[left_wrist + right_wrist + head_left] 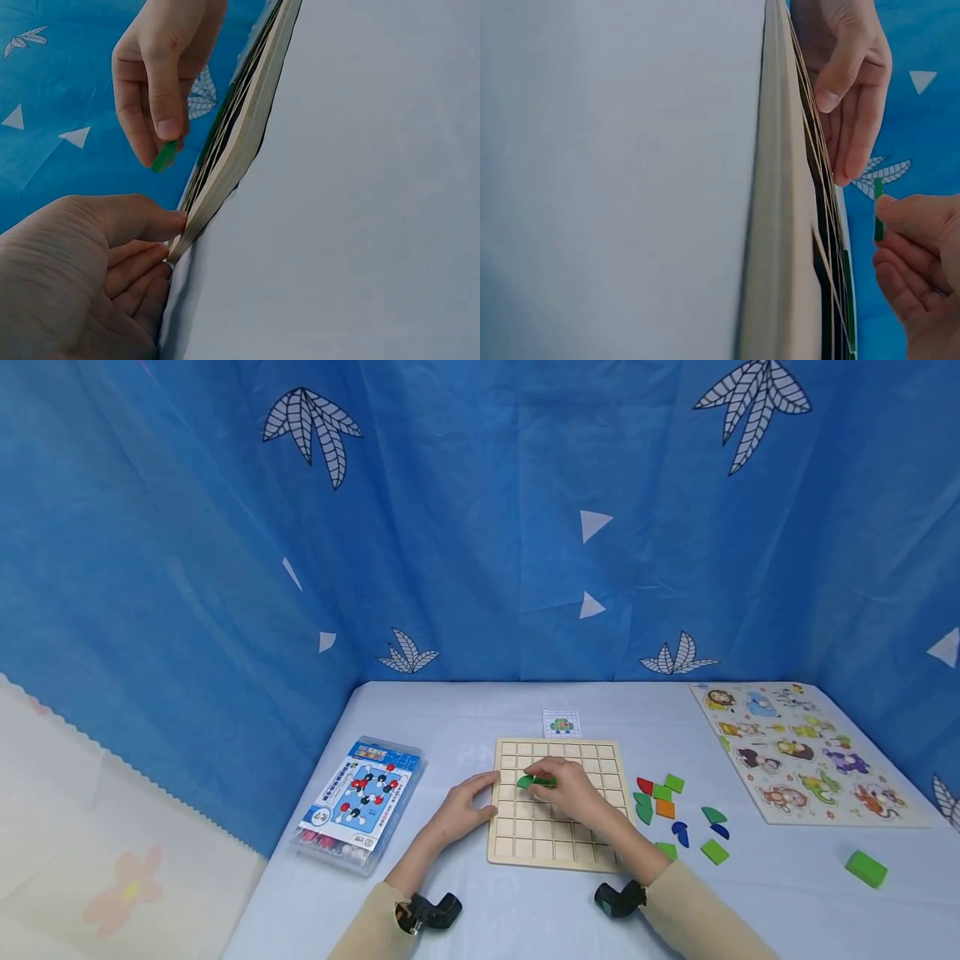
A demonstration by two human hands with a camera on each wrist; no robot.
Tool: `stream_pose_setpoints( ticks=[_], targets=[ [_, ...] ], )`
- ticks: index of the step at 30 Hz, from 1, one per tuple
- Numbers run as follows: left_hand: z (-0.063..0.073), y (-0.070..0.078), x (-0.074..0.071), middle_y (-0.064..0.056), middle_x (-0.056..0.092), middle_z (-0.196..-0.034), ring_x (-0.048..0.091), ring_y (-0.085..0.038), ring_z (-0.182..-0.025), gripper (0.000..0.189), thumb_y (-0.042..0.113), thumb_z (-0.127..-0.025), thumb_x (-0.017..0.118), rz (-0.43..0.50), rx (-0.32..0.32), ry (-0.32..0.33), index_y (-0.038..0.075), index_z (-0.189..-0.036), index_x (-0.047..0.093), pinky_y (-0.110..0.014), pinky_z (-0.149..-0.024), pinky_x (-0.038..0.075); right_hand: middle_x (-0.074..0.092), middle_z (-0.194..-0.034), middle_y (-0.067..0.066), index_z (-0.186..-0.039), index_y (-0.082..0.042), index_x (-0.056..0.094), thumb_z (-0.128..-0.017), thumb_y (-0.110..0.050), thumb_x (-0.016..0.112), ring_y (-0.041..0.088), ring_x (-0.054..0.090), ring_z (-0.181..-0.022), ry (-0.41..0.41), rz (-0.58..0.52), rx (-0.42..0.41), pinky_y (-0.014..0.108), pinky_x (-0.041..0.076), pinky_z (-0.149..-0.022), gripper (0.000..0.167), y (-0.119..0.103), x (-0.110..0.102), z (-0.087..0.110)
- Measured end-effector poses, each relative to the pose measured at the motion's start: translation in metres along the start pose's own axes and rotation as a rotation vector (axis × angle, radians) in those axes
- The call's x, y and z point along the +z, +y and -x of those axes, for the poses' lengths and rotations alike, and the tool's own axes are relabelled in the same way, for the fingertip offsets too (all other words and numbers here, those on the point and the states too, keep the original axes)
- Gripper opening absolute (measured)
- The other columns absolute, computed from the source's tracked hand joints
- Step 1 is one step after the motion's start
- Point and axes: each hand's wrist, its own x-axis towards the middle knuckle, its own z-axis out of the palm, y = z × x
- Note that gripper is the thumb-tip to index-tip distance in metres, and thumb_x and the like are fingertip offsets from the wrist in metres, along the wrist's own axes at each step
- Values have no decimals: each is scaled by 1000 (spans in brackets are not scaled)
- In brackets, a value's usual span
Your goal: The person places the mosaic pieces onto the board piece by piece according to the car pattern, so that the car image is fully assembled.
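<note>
A square wooden grid board [517, 850] lies on the table before me. My left hand [459, 810] rests against its left edge, thumb and fingers touching the rim and fairly straight. Over the board's upper left cells, my right hand [568, 789] pinches a small green piece [878, 210] between thumb and fingers, raised off the board. Another green piece [848, 289] shows at the board's surface in the right wrist view. Behind the board lies a small pattern card [562, 724] with a green gridded figure.
Right of the board lie loose pieces: a red one [644, 786], an orange square [665, 808], blue ones [680, 833] and several green ones. A green block [866, 868] and an animal picture board [810, 760] are farther right. At left lies a plastic box [360, 806].
</note>
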Motion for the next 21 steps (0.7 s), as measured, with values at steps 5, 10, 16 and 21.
stream_pose_setpoints(
  ticks=[5,10,16,21],
  targets=[
    [0,0,0,-9,43,-143,35,-27,-134,56,9,-87,65,1,-3,0,6,-140,45,-41,-109,32,67,-99,0,-104,-6,71,-81,-10,75,14,62,-88,-15,41,-23,29,54,-76,24,5,7,1],
    [0,1,0,-9,43,-143,35,-27,-134,56,9,-88,65,5,-9,-2,5,-140,45,-41,-109,32,67,-98,-1,-103,-7,71,-80,-10,76,13,61,-90,-17,57,-36,26,54,-76,23,5,10,2],
    [0,1,0,-10,43,-143,35,-27,-134,56,9,-88,65,10,-11,-4,5,-140,45,-41,-109,32,67,-99,-3,-102,-10,72,-79,-11,76,11,59,-92,-30,102,-35,25,53,-78,23,5,10,3],
    [-1,0,0,-10,43,-142,36,-27,-133,56,8,-87,65,8,-3,-2,5,-139,45,-40,-108,33,68,-100,-3,-102,-11,72,-79,-12,77,12,59,-94,-32,149,-49,29,53,-80,24,4,9,3]
  ],
)
